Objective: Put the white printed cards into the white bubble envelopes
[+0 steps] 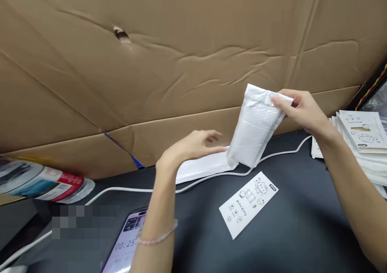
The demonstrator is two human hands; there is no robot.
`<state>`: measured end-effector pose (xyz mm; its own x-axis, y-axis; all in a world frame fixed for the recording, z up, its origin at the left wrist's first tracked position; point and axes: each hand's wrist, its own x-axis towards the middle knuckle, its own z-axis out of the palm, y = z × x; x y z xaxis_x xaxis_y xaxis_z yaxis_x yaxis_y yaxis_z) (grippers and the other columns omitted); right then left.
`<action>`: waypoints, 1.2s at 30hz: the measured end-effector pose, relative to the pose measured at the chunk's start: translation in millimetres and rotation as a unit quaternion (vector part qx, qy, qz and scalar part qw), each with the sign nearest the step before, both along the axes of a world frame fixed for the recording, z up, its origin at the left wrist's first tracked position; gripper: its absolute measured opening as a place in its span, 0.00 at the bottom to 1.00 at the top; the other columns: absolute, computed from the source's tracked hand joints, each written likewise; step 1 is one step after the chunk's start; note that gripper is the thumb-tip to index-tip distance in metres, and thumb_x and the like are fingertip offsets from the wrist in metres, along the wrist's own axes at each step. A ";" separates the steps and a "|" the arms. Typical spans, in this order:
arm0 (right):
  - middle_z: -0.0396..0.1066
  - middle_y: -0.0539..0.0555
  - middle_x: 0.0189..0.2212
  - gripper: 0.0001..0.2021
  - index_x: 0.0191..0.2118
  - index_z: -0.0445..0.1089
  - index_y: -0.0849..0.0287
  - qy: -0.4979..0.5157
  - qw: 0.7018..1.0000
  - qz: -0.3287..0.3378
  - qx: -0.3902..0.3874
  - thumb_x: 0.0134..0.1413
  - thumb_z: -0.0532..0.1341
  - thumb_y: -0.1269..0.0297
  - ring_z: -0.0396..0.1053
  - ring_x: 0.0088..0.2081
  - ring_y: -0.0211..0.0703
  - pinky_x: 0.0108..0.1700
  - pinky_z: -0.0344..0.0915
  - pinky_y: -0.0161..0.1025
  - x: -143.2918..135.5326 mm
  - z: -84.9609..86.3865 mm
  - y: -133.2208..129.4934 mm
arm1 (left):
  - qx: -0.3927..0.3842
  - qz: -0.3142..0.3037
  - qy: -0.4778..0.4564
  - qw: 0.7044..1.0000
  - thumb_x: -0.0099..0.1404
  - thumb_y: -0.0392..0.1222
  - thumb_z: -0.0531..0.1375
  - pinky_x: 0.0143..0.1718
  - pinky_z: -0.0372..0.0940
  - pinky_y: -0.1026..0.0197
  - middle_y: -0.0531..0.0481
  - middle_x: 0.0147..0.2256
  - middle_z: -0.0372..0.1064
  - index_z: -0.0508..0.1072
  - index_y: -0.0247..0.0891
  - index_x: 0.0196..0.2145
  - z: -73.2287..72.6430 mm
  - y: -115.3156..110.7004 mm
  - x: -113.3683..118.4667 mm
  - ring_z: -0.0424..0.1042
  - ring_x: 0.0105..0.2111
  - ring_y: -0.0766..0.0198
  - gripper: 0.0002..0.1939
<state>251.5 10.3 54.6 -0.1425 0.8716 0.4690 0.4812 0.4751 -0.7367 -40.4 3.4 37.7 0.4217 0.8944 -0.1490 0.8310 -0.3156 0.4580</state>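
In the head view my right hand [298,108] pinches the top corner of a white padded mailer [252,130], thumb in front, and holds it tilted above the table. My left hand [193,146] is open, its thumb stretched toward the mailer's lower left edge; I cannot tell whether they touch. Behind this hand a second flat white packet [205,166] lies along the back of the table, partly covered. Below the raised mailer rests a white printed Hello Kitty box [248,204], its small window showing white sticks.
A cardboard sheet [181,63] walls the back of the dark table [193,240]. A white cable [121,189] crosses the surface. At left are a phone [123,240] with a running timer and a labelled plastic container [48,180]. Printed packages [364,132] are stacked at right.
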 end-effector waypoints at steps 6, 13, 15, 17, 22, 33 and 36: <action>0.72 0.54 0.30 0.12 0.31 0.69 0.58 -0.055 0.987 -0.078 -0.126 0.56 0.60 0.54 0.70 0.30 0.43 0.33 0.67 0.39 21.4 -3.5 8.7 | -0.087 0.010 0.203 0.975 0.48 0.52 0.69 0.56 0.62 0.56 0.45 0.62 0.62 0.62 0.47 0.62 -39.8 18.3 18.6 0.62 0.61 0.48 0.44; 0.74 0.60 0.43 0.08 0.39 0.63 0.58 -0.164 0.943 -0.169 -0.236 0.58 0.56 0.59 0.75 0.30 0.43 0.34 0.72 0.41 42.6 -7.8 13.2 | -0.111 0.004 0.246 0.963 0.45 0.53 0.71 0.54 0.63 0.58 0.42 0.63 0.60 0.65 0.44 0.60 -46.1 20.1 28.7 0.63 0.60 0.48 0.45; 0.74 0.63 0.42 0.09 0.39 0.62 0.60 -0.229 0.918 -0.181 -0.267 0.59 0.54 0.59 0.76 0.30 0.45 0.35 0.72 0.43 47.0 -10.5 15.3 | -0.116 0.007 0.252 0.961 0.45 0.55 0.70 0.52 0.64 0.57 0.41 0.61 0.62 0.67 0.43 0.57 -46.7 21.8 25.9 0.65 0.58 0.46 0.42; 0.73 0.70 0.41 0.10 0.37 0.63 0.62 -0.292 0.895 -0.195 -0.276 0.58 0.55 0.59 0.76 0.36 0.58 0.41 0.69 0.52 48.7 -14.5 18.2 | -0.117 0.011 0.251 0.961 0.45 0.55 0.70 0.51 0.65 0.56 0.41 0.60 0.63 0.68 0.42 0.56 -48.0 23.5 23.0 0.66 0.57 0.46 0.41; 0.67 0.72 0.49 0.13 0.39 0.66 0.62 -0.387 0.881 -0.169 -0.214 0.54 0.59 0.56 0.64 0.55 0.70 0.51 0.61 0.57 29.2 -21.4 17.5 | -0.098 0.020 0.227 0.969 0.44 0.54 0.70 0.49 0.65 0.57 0.43 0.58 0.65 0.69 0.43 0.54 -50.4 26.5 16.7 0.68 0.54 0.49 0.39; 0.70 0.59 0.48 0.40 0.51 0.67 0.61 -0.555 0.697 0.328 -0.314 0.29 0.75 0.49 0.68 0.48 0.55 0.40 0.64 0.40 -111.8 -41.9 -58.0 | -0.017 0.017 0.165 0.986 0.59 0.50 0.61 0.47 0.64 0.60 0.47 0.52 0.73 0.72 0.42 0.51 -29.0 21.2 -0.6 0.71 0.50 0.54 0.22; 0.71 0.62 0.45 0.38 0.50 0.68 0.67 -0.577 0.683 0.342 -0.288 0.33 0.74 0.49 0.69 0.47 0.54 0.42 0.63 0.39 -121.3 -47.2 -66.9 | 0.030 0.016 0.141 0.989 0.62 0.52 0.57 0.44 0.64 0.61 0.47 0.48 0.75 0.73 0.41 0.48 -18.3 15.7 -4.6 0.73 0.47 0.53 0.20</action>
<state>130.2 -56.6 7.4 -0.5946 0.4076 -0.6930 0.7100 0.6707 -0.2147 -45.0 19.1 19.4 0.3420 0.9174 -0.2037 0.9333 -0.3063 0.1875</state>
